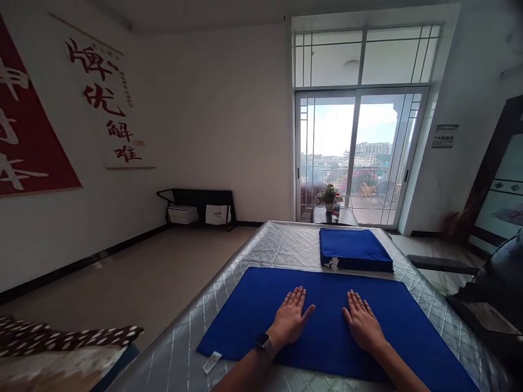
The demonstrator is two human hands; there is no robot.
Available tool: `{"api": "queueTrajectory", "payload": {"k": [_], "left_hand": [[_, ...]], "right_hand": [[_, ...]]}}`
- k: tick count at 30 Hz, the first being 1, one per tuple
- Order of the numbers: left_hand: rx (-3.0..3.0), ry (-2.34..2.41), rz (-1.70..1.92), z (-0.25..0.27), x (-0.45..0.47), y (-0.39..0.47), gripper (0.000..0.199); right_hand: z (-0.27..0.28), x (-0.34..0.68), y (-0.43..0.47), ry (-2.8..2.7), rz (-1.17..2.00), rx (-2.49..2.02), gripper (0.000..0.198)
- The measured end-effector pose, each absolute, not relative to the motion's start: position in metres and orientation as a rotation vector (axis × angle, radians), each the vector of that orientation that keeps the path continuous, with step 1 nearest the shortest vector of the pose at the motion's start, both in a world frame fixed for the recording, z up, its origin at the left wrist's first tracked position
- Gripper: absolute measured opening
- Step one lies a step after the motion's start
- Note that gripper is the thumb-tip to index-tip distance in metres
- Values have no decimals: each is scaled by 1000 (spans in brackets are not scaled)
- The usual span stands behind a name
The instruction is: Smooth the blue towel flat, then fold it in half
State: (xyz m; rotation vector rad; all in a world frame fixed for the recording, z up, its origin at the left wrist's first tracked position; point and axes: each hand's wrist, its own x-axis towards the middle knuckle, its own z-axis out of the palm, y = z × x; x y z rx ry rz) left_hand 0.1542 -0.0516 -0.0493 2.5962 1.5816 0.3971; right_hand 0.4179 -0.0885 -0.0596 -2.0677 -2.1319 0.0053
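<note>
A flat blue cloth [327, 321] lies spread over the silver-grey quilted table cover [278, 245], with a white label [212, 362] sticking out at its near left corner. My left hand [291, 318], a dark watch on its wrist, rests palm down on the cloth with the thumb apart. To its right, my right hand [363, 318] also lies flat on the cloth, fingers stretched forward. Neither hand holds anything. Just beyond the cloth sits a neat stack of folded blue cloths [355, 247], white tags hanging from its near left corner.
Behind the covered table, a small black table [343, 216] bears a potted plant [328, 196] and a bottle [335, 208] before the glass sliding doors. A black rack [204, 198] with white boxes stands by the wall. Spotted fabric [65, 343] is at the lower left.
</note>
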Motion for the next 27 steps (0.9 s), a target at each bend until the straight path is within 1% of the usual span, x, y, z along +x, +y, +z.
{"api": "queueTrajectory", "payload": {"k": [5, 9, 12, 16, 21, 27], "left_hand": [[2484, 1821, 354, -50, 35, -34, 79], [2322, 2040, 391, -61, -44, -27, 84], [2305, 2033, 414, -71, -66, -23, 83], [2282, 2052, 414, -83, -70, -14, 85], [2308, 2055, 491, -95, -75, -8, 78], [2314, 2069, 403, -81, -68, -15, 79]], "right_hand": [[-92, 562, -110, -2001, -168, -2135, 75], [-116, 641, -121, -1891, -130, -2161, 82], [-124, 655, -121, -1873, -83, -2152, 81], [-131, 658, -117, -1928, -92, -2134, 79], [-133, 664, -116, -1922, -79, -2122, 78], [-119, 652, -123, -1886, -104, -2102, 75]]}}
